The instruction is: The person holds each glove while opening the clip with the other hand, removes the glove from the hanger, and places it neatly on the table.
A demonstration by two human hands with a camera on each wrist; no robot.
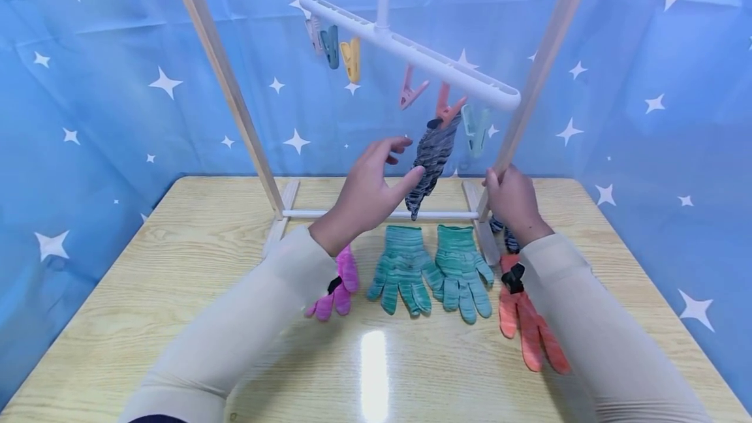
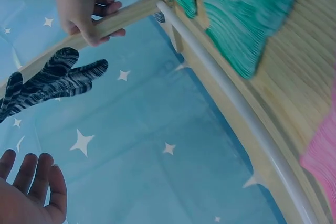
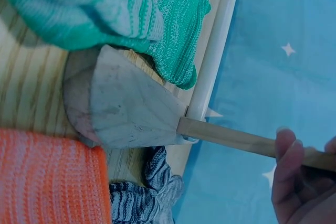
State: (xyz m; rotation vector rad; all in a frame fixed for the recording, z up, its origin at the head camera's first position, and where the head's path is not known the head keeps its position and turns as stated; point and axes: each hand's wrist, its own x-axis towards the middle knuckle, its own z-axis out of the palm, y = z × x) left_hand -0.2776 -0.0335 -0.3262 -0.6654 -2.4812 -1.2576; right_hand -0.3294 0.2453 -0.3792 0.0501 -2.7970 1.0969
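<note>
A black-and-white knit glove (image 1: 435, 155) hangs fingers down from a red clothespin (image 1: 444, 108) on the white hanger (image 1: 411, 51). My left hand (image 1: 367, 193) is just left of this glove, fingers extended and thumb apart; in the head view the thumb tip overlaps its edge, and contact is unclear. The left wrist view has the left hand (image 2: 34, 192) holding nothing, with the hanging glove (image 2: 58, 80) above it. With curled fingers, my right hand (image 1: 514, 201) grips the right wooden post (image 1: 546, 51) low down; the right wrist view shows its fingers (image 3: 286, 166) around the post.
Two green gloves (image 1: 405, 273) lie below the frame's white crossbar (image 1: 317, 213). A pink glove (image 1: 346, 276) is partly behind the left forearm, an orange glove (image 1: 525, 325) by the right. Another black-and-white glove (image 3: 152, 192) lies near the right foot. Spare clothespins (image 1: 350, 59) hang along the hanger.
</note>
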